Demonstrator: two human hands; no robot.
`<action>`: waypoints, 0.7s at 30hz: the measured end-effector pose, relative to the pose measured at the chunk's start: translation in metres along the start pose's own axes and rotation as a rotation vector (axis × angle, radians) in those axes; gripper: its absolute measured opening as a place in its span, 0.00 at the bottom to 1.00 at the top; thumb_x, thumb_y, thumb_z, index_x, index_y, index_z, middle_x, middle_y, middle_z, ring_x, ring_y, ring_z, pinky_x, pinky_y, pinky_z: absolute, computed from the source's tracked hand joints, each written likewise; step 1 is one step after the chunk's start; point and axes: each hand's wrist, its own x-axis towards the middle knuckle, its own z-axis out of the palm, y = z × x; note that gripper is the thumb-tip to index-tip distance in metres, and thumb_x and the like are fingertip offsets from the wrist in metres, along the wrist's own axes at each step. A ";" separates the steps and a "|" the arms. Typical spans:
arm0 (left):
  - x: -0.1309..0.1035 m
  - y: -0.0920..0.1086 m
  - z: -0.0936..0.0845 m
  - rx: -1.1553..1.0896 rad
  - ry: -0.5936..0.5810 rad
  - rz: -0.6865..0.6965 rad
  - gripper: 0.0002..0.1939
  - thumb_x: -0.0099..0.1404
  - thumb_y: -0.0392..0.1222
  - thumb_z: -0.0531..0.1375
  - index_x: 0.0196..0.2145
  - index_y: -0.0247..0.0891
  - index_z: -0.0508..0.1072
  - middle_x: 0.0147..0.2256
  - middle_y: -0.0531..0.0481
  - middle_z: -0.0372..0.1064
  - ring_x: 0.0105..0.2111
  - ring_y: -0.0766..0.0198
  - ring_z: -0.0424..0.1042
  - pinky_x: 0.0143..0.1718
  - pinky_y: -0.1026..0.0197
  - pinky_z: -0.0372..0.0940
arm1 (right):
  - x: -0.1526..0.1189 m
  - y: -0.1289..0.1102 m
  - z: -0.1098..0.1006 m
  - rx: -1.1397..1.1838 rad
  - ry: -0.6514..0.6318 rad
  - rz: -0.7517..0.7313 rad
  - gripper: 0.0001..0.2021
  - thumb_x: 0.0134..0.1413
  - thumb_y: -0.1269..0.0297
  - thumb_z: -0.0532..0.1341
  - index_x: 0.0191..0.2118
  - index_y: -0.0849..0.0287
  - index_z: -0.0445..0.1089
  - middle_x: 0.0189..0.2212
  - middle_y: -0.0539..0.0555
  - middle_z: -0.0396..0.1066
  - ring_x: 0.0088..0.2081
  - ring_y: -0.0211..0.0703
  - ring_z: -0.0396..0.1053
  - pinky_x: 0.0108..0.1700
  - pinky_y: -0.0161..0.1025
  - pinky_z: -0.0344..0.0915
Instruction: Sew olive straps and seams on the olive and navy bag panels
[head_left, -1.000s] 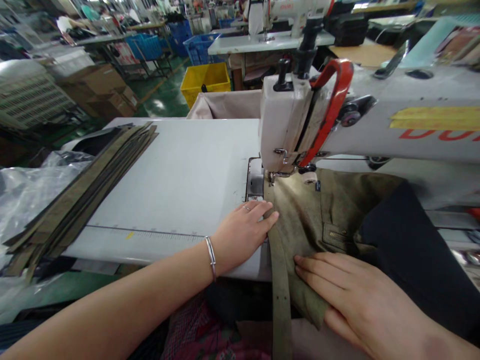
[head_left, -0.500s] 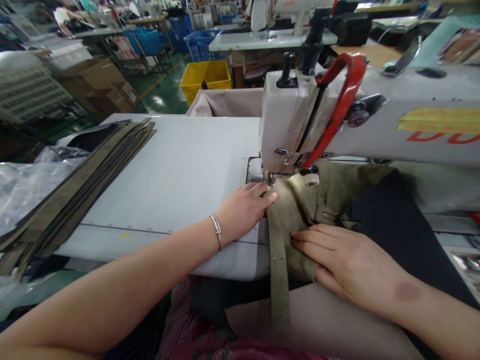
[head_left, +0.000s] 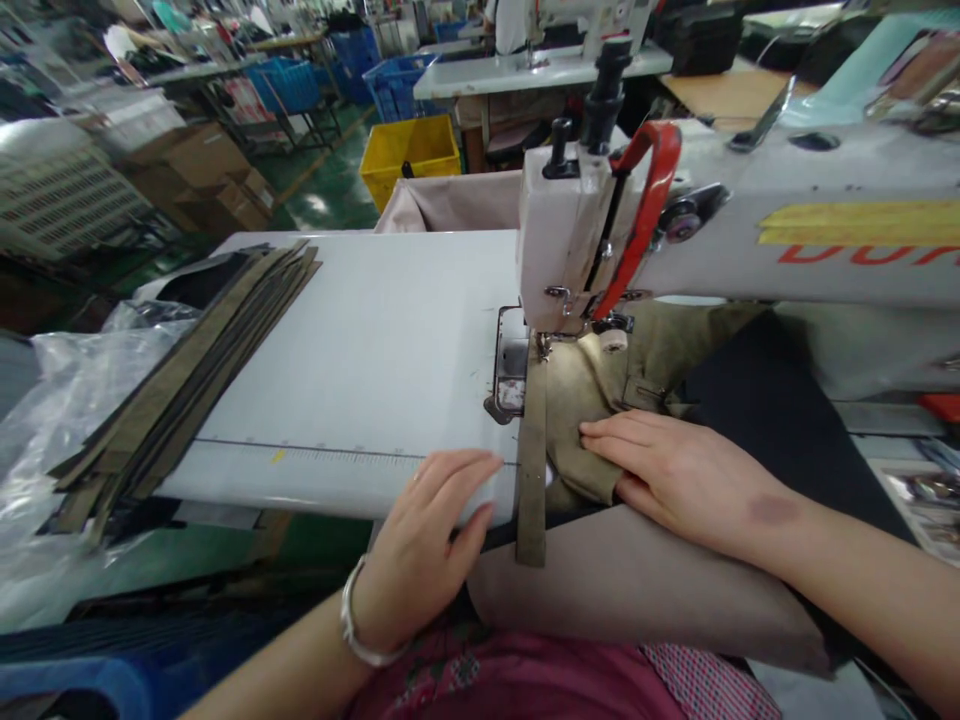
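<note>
A long olive strip (head_left: pixel 532 460) runs from under the presser foot of the white sewing machine (head_left: pixel 559 240) down past the table's front edge. Beside it on the right lies a larger olive fabric piece (head_left: pixel 581 400), bunched in folds. My right hand (head_left: pixel 667 465) rests on this piece, palm down with fingers stretched out. My left hand (head_left: pixel 427 530), with a silver bangle at the wrist, hovers at the table's front edge, left of the strip. Its fingers are apart and hold nothing.
A stack of olive and dark strips (head_left: pixel 187 380) lies on the left of the white table (head_left: pixel 375 340), beside clear plastic (head_left: pixel 67 400). Dark fabric (head_left: pixel 772 400) spreads at the right. Behind the table stand a yellow bin (head_left: pixel 411 155) and cardboard boxes (head_left: pixel 199 170).
My left hand has let go of the strip near the needle and moved back toward me. My right hand stays on the olive fabric. The view has shifted slightly.
</note>
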 end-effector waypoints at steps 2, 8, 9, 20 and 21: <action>-0.058 0.004 0.004 -0.129 0.109 -0.185 0.13 0.68 0.33 0.55 0.48 0.43 0.70 0.47 0.46 0.68 0.49 0.60 0.69 0.50 0.58 0.67 | -0.001 -0.009 -0.001 -0.074 0.011 0.020 0.18 0.53 0.75 0.55 0.50 0.67 0.72 0.51 0.62 0.71 0.50 0.51 0.70 0.53 0.47 0.70; -0.114 -0.016 0.046 -0.740 0.021 -0.935 0.30 0.66 0.51 0.58 0.61 0.37 0.57 0.27 0.52 0.70 0.22 0.66 0.68 0.19 0.68 0.57 | 0.002 -0.040 0.005 -0.190 0.042 -0.110 0.23 0.52 0.82 0.51 0.54 0.72 0.68 0.56 0.66 0.67 0.54 0.53 0.67 0.53 0.47 0.70; -0.110 -0.020 0.054 -0.874 -0.038 -0.968 0.33 0.65 0.54 0.58 0.62 0.36 0.55 0.25 0.52 0.69 0.19 0.68 0.65 0.16 0.69 0.51 | 0.002 -0.042 0.008 -0.171 0.021 -0.115 0.21 0.54 0.81 0.52 0.53 0.71 0.69 0.53 0.64 0.69 0.52 0.52 0.69 0.52 0.46 0.71; 0.000 -0.030 -0.105 0.058 -0.100 -0.382 0.08 0.63 0.45 0.59 0.37 0.41 0.76 0.34 0.53 0.73 0.33 0.63 0.70 0.38 0.61 0.64 | 0.006 -0.043 -0.005 0.022 -0.254 0.168 0.18 0.58 0.80 0.52 0.49 0.64 0.73 0.54 0.61 0.69 0.53 0.47 0.69 0.55 0.42 0.67; 0.022 -0.034 -0.113 0.158 -0.078 -0.262 0.07 0.63 0.41 0.59 0.36 0.41 0.76 0.36 0.53 0.73 0.37 0.61 0.71 0.42 0.59 0.64 | 0.010 -0.046 -0.009 0.030 -0.287 0.190 0.17 0.59 0.80 0.52 0.47 0.63 0.74 0.52 0.61 0.70 0.52 0.47 0.70 0.53 0.41 0.68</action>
